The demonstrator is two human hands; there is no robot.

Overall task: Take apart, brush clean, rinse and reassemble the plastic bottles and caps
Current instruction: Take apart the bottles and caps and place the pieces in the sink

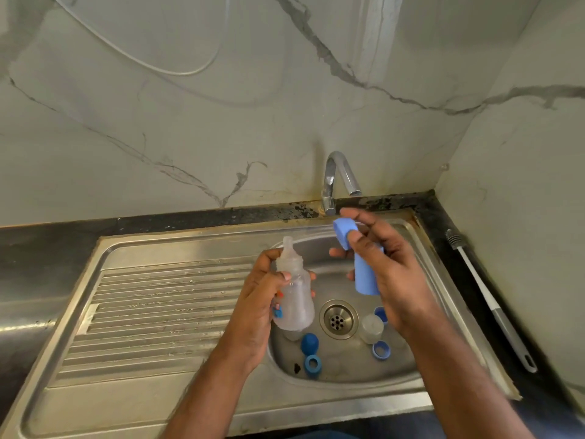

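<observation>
Head view: both hands over the sink basin (421,359).
Left hand (259,299) grasps the clear bottle (296,299), teat upward. Right hand (384,264) grasps a blue tube-shaped part (365,277). Loose caps (311,353) lie in the basin.

Stainless sink (177,403) with ribbed drainboard (158,312) at left, round drain strainer (338,319) in basin. Chrome tap (336,179) at back edge. Dark stained countertop (57,248). Marble-look wall (190,128). White cable (142,63) on wall.
</observation>
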